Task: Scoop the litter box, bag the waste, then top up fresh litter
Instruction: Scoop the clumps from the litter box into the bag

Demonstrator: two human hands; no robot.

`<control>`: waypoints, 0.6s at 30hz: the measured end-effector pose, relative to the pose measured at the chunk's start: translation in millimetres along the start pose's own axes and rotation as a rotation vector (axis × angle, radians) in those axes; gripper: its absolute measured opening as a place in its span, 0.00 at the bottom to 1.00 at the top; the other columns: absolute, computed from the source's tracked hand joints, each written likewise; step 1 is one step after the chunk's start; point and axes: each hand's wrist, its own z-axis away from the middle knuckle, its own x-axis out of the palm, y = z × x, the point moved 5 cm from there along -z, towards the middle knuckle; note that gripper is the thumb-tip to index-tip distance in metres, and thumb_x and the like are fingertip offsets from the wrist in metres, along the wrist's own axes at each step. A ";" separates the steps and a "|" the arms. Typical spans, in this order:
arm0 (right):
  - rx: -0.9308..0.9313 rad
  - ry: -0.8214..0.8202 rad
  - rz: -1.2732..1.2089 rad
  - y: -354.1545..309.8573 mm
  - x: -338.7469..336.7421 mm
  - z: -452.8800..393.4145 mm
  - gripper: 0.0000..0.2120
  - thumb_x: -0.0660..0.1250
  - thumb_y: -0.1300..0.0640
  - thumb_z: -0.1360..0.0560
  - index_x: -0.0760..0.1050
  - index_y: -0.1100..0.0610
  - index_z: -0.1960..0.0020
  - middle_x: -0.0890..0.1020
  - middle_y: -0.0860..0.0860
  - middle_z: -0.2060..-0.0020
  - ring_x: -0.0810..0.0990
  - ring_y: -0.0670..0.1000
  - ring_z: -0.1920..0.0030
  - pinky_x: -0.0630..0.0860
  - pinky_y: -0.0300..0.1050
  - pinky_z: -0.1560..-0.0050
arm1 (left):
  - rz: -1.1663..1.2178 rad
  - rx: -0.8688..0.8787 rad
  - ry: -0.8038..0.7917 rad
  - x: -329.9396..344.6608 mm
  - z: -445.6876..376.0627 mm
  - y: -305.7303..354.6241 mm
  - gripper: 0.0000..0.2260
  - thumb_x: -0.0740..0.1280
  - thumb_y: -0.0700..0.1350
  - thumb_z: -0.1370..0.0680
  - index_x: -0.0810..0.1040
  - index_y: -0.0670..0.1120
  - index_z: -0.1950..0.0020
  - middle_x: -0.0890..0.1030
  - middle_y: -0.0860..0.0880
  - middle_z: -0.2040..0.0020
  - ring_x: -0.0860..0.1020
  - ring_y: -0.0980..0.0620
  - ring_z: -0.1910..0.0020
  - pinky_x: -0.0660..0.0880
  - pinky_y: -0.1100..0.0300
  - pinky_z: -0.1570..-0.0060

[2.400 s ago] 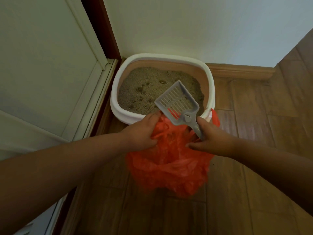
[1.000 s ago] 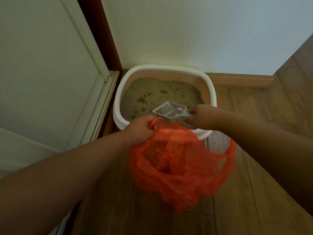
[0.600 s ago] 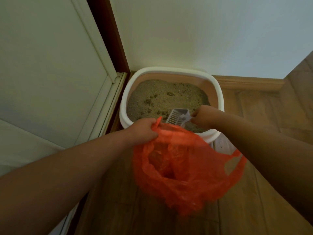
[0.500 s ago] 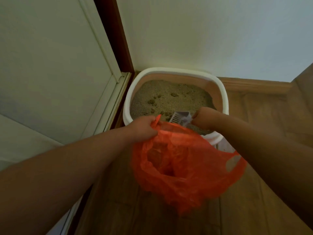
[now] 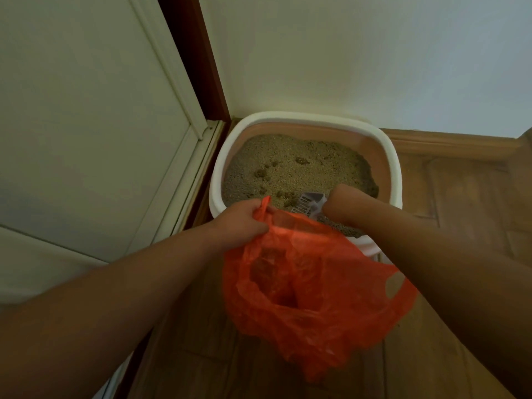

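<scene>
The thin orange plastic bag (image 5: pixel 311 286) looks very light and floppy. It will sag and fall shut if nobody holds it, so I think the best place to hold it is by a handle loop, up at the top. That is where the left hand (image 5: pixel 240 223) has it: the fingers are curled tight around one handle, just in front of the round white litter box with a pink inside (image 5: pixel 394 168). The other handle loop hangs free on the far side of the bag. The bag's mouth gapes open, facing up, right in front of the box.

The small grey plastic scoop with slots (image 5: pixel 309 204) looks stiff and light. Its slotted end dips into the sandy tan litter (image 5: pixel 302 171) at the near edge of the box. The right hand (image 5: pixel 342 208) seems to hold its handle, but the fingers are hidden behind the hand, so I cannot tell how they lie.

Little dark clumps (image 5: pixel 288 194) sit on the litter in the box, some right beside the scoop. They look crumbly and may break if pushed hard.
</scene>
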 end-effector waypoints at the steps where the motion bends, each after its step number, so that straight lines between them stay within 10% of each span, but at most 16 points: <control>1: 0.000 -0.002 -0.002 -1.8 1.4 -2.0 0.18 0.62 0.58 0.18 0.68 0.59 0.67 0.70 0.53 0.70 0.66 0.50 0.71 0.63 0.43 0.70 | 0.005 0.005 0.003 -0.9 -1.9 1.2 0.17 0.69 0.35 0.23 0.82 0.52 0.37 0.87 0.48 0.49 0.87 0.52 0.55 0.85 0.58 0.54; 10: -0.032 0.000 -0.027 -16.0 16.7 -19.4 0.19 0.61 0.61 0.18 0.65 0.58 0.68 0.68 0.52 0.70 0.65 0.49 0.72 0.62 0.42 0.72 | 0.060 -0.012 0.001 4.1 -9.8 -5.2 0.18 0.70 0.36 0.23 0.82 0.52 0.37 0.87 0.50 0.50 0.87 0.53 0.54 0.85 0.54 0.50; 18: -0.113 0.021 -0.167 -28.7 28.9 -36.8 0.14 0.61 0.57 0.18 0.83 0.63 0.49 0.81 0.56 0.60 0.78 0.53 0.62 0.72 0.42 0.64 | 0.083 -0.040 -0.010 3.8 -15.2 -12.9 0.18 0.70 0.38 0.23 0.81 0.53 0.35 0.87 0.50 0.49 0.87 0.52 0.54 0.85 0.52 0.49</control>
